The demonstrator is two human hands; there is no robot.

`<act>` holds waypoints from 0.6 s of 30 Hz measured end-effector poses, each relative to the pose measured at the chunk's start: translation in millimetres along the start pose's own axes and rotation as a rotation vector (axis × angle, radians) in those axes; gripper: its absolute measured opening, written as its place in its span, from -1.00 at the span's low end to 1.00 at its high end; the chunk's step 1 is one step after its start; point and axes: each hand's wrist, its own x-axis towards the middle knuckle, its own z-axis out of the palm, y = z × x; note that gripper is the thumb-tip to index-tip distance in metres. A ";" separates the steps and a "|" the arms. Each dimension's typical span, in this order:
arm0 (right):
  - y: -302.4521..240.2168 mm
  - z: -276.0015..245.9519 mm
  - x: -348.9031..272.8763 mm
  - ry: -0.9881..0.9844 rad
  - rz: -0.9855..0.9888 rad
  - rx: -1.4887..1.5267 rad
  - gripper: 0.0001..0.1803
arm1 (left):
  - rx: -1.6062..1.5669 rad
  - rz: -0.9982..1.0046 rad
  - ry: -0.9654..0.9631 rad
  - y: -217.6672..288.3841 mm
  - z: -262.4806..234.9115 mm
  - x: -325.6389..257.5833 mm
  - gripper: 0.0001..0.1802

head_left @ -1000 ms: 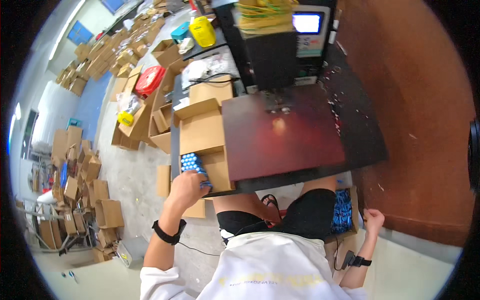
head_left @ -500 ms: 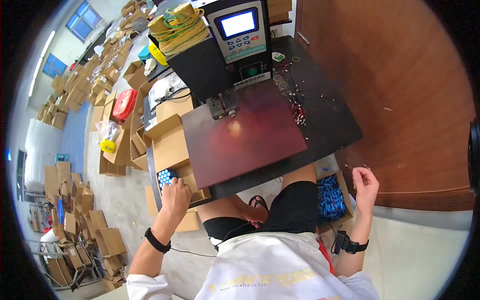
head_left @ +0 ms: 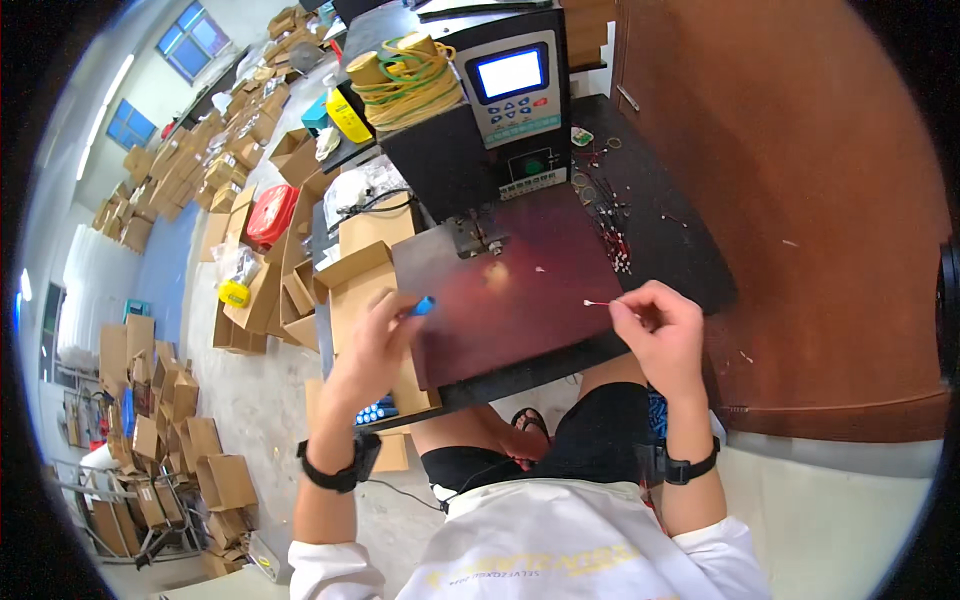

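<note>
My left hand [head_left: 372, 345], slightly blurred, pinches a small blue cylindrical battery cell [head_left: 424, 306] above the left side of a dark red board [head_left: 470, 345]. Between the thumb and fingers of my right hand [head_left: 664, 335] is a thin red wire lead with a white connector [head_left: 592, 303] at its end, pointing left over the board's right edge. Behind the board stands a black benchtop machine [head_left: 425, 165], with a small metal head [head_left: 480, 240] low over the surface. More blue cells [head_left: 376, 411] lie in a cardboard box below my left hand.
Loose wire leads [head_left: 615, 235] lie on the black table [head_left: 680, 250] right of the machine. Yellow-green wire coils [head_left: 410, 85] sit on top of it. A brown wooden panel [head_left: 800, 220] borders the right side. Cardboard boxes [head_left: 225, 480] crowd the floor at left.
My left hand has risen from the box of blue cells with one cell in it. My right hand has come left and up to the board, bringing the wire lead. The view has shifted slightly.
</note>
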 end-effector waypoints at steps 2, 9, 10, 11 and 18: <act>-4.5 16.3 9.7 -0.022 0.004 0.047 -0.93 | -0.057 -0.065 0.010 -1.3 14.7 11.6 -0.78; 6.0 43.0 26.6 -0.061 0.136 0.196 -0.94 | -0.107 -0.019 0.161 -4.5 69.2 51.8 -0.72; 6.6 44.9 27.4 -0.060 0.124 0.191 -0.94 | -0.108 -0.023 0.164 -5.2 75.2 54.2 -0.72; 7.2 46.6 28.0 -0.058 0.112 0.186 -0.95 | -0.116 -0.040 0.209 -5.1 80.4 56.0 -0.71; 12.0 48.5 28.9 -0.053 0.089 0.213 -0.94 | -0.112 -0.086 0.249 1.5 83.8 62.1 -0.72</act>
